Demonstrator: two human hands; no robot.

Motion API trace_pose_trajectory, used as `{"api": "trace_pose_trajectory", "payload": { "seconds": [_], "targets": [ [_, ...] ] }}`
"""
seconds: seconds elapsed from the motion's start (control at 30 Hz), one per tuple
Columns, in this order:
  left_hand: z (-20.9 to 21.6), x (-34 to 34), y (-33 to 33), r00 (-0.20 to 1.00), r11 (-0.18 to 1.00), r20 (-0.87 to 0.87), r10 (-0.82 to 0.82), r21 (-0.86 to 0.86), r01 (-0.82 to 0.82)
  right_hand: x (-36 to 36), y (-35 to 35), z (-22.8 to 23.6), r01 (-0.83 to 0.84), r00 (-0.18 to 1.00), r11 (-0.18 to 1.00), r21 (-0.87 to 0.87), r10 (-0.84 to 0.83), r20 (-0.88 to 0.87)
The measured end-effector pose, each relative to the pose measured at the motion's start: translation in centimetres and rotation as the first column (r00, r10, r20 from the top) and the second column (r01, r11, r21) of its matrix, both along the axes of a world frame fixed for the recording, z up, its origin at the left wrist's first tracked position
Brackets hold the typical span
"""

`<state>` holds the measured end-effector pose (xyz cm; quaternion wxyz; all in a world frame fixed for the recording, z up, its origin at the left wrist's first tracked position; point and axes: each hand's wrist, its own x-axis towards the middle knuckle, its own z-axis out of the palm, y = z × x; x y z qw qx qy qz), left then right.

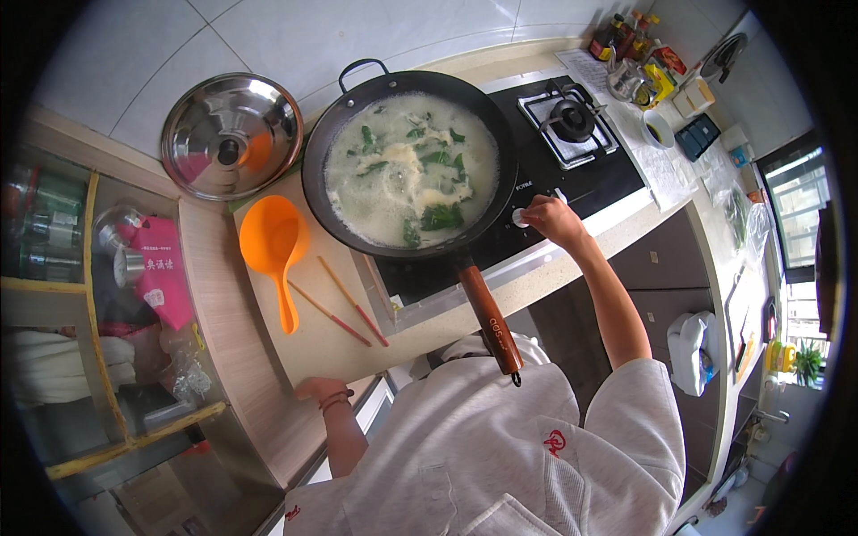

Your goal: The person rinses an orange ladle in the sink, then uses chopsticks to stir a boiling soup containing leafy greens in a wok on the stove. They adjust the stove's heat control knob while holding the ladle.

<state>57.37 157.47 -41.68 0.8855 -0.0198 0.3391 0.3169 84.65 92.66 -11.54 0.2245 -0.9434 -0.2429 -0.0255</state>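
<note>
My right hand (549,221) is closed round a pale stove knob (520,217) at the front of the black gas hob (572,192). A second knob (560,195) stands just beside it. To the left of this hand sits a large dark wok (315,192) on the hob, its wooden handle (490,322) pointing toward me. Whitish, foamy soup (384,183) with green leaves (441,216) and pale yellow egg-like strands fills it. Low on the left, my left hand (323,389) rests by the counter's front edge, a bracelet on its wrist. Its fingers are too unclear to read.
An orange ladle (273,239) and a pair of chopsticks (349,304) lie on the counter left of the wok. A steel lid (231,134) leans against the tiled wall. Bottles (609,34) and a white bowl (657,130) stand right of the free burner (572,121).
</note>
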Motion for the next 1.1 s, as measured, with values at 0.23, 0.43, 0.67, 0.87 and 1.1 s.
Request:
{"api": "trace_pose_trajectory", "payload": {
  "seconds": [0.23, 0.43, 0.67, 0.87, 1.1],
  "targets": [
    [0.2, 0.1, -0.1, 0.995, 0.994, 0.044, 0.088, -0.067, -0.085, -0.3, 0.3, -0.1, 0.064, 0.997, 0.998, 0.003, -0.064, -0.048],
    [0.3, 0.3, -0.1, 0.982, 0.979, 0.088, 0.165, -0.135, -0.153, -0.4, 0.4, -0.4, 0.089, 0.996, 0.996, 0.011, -0.089, -0.016],
    [0.2, 0.3, -0.1, 0.95, 0.946, 0.149, 0.274, -0.222, -0.238, -0.7, 0.8, -0.4, 0.137, 0.99, 0.99, 0.014, -0.137, -0.021],
    [-0.1, 0.5, -0.1, 0.893, 0.893, 0.221, 0.393, -0.321, -0.314, -0.9, 1.1, -0.3, 0.188, 0.982, 0.982, 0.025, -0.187, -0.04],
    [-0.9, 0.0, -0.2, 0.786, 0.823, 0.323, 0.527, -0.427, -0.376, -0.9, 1.4, -0.2, 0.212, 0.977, 0.976, 0.05, -0.21, -0.049]
  ]
}}
